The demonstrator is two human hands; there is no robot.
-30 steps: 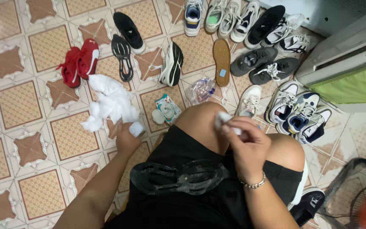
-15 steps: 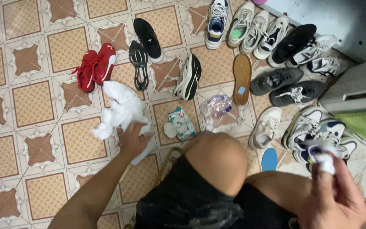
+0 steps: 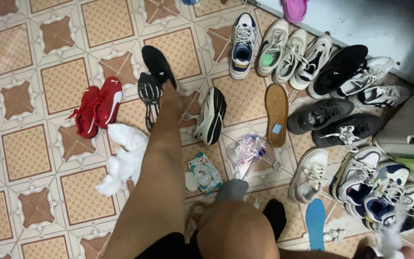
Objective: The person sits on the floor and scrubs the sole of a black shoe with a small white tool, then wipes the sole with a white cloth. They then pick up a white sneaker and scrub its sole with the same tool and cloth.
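We see the left hand (image 3: 171,91) stretched out over the tiled floor (image 3: 25,153), its fingers on the pair of black shoes (image 3: 153,81) lying just right of the red shoes (image 3: 97,106); motion blur means we cannot tell whether it has closed on a shoe or only touches it. The right hand (image 3: 398,252) sits at the bottom right edge, mostly cut off, pinching a wad of white tissue (image 3: 391,237). A heap of white cloth (image 3: 125,158) lies beside the left forearm.
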